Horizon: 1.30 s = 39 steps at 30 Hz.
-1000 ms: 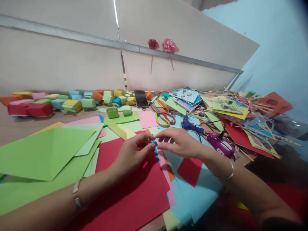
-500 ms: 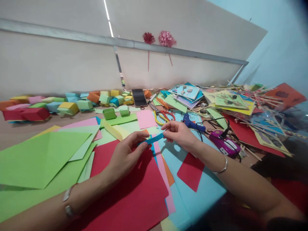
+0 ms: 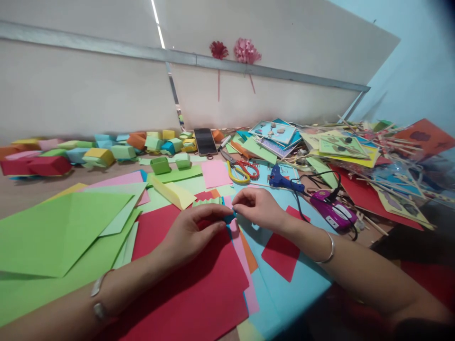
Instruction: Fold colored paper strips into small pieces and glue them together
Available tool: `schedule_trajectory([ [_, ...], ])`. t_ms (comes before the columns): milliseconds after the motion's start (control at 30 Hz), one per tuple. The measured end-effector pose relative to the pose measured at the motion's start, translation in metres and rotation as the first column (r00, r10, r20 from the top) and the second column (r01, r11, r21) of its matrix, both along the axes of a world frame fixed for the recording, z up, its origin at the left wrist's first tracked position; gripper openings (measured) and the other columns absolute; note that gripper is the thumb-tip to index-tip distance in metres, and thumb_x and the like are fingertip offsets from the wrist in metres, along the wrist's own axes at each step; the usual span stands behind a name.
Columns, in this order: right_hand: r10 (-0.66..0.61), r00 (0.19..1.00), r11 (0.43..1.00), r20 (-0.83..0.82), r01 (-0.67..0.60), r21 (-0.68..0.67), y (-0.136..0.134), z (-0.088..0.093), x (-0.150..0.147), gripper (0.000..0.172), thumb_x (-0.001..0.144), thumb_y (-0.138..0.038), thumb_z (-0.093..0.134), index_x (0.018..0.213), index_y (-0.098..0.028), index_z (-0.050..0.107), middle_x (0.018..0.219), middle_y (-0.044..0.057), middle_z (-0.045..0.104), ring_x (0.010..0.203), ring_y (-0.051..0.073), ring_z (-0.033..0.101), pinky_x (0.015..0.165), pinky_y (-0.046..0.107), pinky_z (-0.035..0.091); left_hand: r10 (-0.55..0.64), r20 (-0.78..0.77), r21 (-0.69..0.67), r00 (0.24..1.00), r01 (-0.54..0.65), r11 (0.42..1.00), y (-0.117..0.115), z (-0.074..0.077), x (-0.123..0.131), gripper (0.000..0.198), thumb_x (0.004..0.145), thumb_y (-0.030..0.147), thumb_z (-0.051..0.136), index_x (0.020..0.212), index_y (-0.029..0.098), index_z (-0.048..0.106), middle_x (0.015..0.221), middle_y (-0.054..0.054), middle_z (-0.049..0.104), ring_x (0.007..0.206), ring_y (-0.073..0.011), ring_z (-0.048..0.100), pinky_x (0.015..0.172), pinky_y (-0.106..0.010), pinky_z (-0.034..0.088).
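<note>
My left hand [image 3: 194,232] and my right hand [image 3: 258,208] meet above the middle of the table, both pinching a small folded blue paper strip [image 3: 229,218] between thumb and fingertips. The strip is squeezed short, and only a bit of it shows between the fingers. Beneath the hands lie a large red sheet [image 3: 192,279] and a light blue sheet [image 3: 284,279] with a red square on it. A small pleated green paper piece [image 3: 206,201] rests just beyond my left fingers.
Big green sheets [image 3: 64,232] cover the left side. Folded paper boxes [image 3: 95,154] line the back wall beside a phone [image 3: 205,141]. Scissors [image 3: 240,170], a blue glue gun [image 3: 282,181], a purple tool [image 3: 332,213], cards and sticks crowd the right.
Half a second ago the blue strip was stretched long between my hands. My right hand has since come back toward the left, pressing the strip short again.
</note>
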State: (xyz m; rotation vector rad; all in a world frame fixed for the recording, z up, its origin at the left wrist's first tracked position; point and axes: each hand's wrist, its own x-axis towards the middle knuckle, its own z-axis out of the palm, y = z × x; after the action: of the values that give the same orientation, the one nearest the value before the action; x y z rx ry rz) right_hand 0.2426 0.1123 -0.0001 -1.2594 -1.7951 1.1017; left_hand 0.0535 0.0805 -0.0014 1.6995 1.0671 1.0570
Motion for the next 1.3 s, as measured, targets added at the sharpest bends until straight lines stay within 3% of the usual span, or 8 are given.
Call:
schedule_trajectory([
  [200, 0.008, 0.998, 0.992, 0.062, -0.016, 0.124, -0.003, -0.008, 0.001, 0.013, 0.075, -0.01, 0.062, 0.085, -0.018, 0.061, 0.066, -0.005, 0.059, 0.06, 0.009, 0.055, 0.06, 0.022, 0.043, -0.075, -0.047, -0.04, 0.996, 0.073, 0.996, 0.001, -0.009, -0.003, 0.025, 0.072, 0.025, 0.073, 0.095, 0.026, 0.08, 0.095, -0.005, 0.08, 0.087, -0.0251, 0.073, 0.081, -0.038, 0.059],
  [400, 0.066, 0.993, 0.976, 0.099, -0.085, 0.202, -0.007, -0.01, 0.001, 0.014, 0.073, -0.007, 0.059, 0.075, -0.02, 0.053, 0.067, -0.005, 0.057, 0.061, 0.009, 0.053, 0.057, 0.021, 0.04, -0.199, -0.016, -0.129, 0.98, 0.196, 0.972, 0.001, -0.011, -0.002, 0.032, 0.075, 0.023, 0.068, 0.106, 0.02, 0.075, 0.086, -0.007, 0.078, 0.075, -0.0227, 0.072, 0.071, -0.036, 0.059],
  [633, 0.129, 0.991, 0.971, 0.031, -0.133, 0.2, -0.011, -0.004, 0.002, 0.015, 0.078, -0.007, 0.049, 0.082, -0.019, 0.057, 0.069, -0.004, 0.061, 0.062, 0.01, 0.059, 0.061, 0.023, 0.046, -0.118, 0.042, -0.178, 0.992, 0.124, 0.976, -0.001, -0.007, 0.001, 0.023, 0.073, 0.022, 0.068, 0.096, 0.016, 0.068, 0.08, -0.005, 0.073, 0.068, -0.0207, 0.07, 0.067, -0.036, 0.057],
  [733, 0.181, 0.983, 0.97, 0.014, -0.181, 0.165, -0.012, -0.001, 0.003, 0.018, 0.075, -0.01, 0.056, 0.09, -0.019, 0.06, 0.082, 0.001, 0.064, 0.073, 0.014, 0.064, 0.063, 0.025, 0.05, -0.026, 0.119, -0.196, 0.993, 0.05, 0.979, -0.001, -0.007, 0.001, 0.024, 0.071, 0.022, 0.072, 0.094, 0.016, 0.067, 0.081, -0.005, 0.072, 0.072, -0.0195, 0.068, 0.069, -0.035, 0.055],
  [833, 0.213, 0.976, 0.964, 0.052, -0.218, 0.153, -0.014, 0.0, 0.002, 0.032, 0.073, -0.021, 0.068, 0.104, -0.018, 0.061, 0.096, 0.005, 0.062, 0.08, 0.016, 0.064, 0.062, 0.027, 0.052, 0.048, 0.202, -0.245, 0.978, 0.003, 0.969, -0.001, -0.005, 0.002, 0.028, 0.069, 0.024, 0.077, 0.094, 0.017, 0.068, 0.084, -0.006, 0.072, 0.075, -0.0195, 0.067, 0.071, -0.034, 0.054],
  [933, 0.195, 0.975, 0.963, 0.104, -0.211, 0.167, -0.015, -0.002, 0.0, 0.033, 0.073, -0.024, 0.072, 0.104, -0.019, 0.061, 0.097, 0.005, 0.061, 0.078, 0.016, 0.062, 0.063, 0.029, 0.053, 0.065, 0.27, -0.319, 0.961, 0.026, 0.947, -0.003, -0.003, 0.002, 0.028, 0.066, 0.024, 0.081, 0.091, 0.018, 0.069, 0.078, -0.003, 0.069, 0.07, -0.0168, 0.064, 0.067, -0.031, 0.051],
  [1100, 0.198, 0.978, 0.958, 0.057, -0.206, 0.2, -0.018, -0.003, -0.004, 0.029, 0.073, -0.011, 0.064, 0.1, -0.019, 0.061, 0.101, 0.005, 0.062, 0.08, 0.015, 0.064, 0.068, 0.028, 0.054, 0.082, 0.391, -0.432, 0.917, 0.104, 0.896, -0.006, -0.002, 0.003, 0.035, 0.057, 0.022, 0.086, 0.086, 0.018, 0.066, 0.077, -0.002, 0.068, 0.07, -0.0157, 0.065, 0.066, -0.029, 0.051],
  [1300, 0.178, 0.982, 0.955, 0.063, -0.188, 0.229, -0.022, -0.004, -0.005, 0.028, 0.069, -0.003, 0.058, 0.093, -0.017, 0.06, 0.096, 0.005, 0.06, 0.08, 0.014, 0.062, 0.07, 0.028, 0.054, 0.076, 0.375, -0.462, 0.924, 0.115, 0.879, -0.006, -0.005, 0.003, 0.036, 0.056, 0.02, 0.088, 0.085, 0.018, 0.066, 0.079, -0.002, 0.07, 0.071, -0.0145, 0.065, 0.064, -0.026, 0.05],
])
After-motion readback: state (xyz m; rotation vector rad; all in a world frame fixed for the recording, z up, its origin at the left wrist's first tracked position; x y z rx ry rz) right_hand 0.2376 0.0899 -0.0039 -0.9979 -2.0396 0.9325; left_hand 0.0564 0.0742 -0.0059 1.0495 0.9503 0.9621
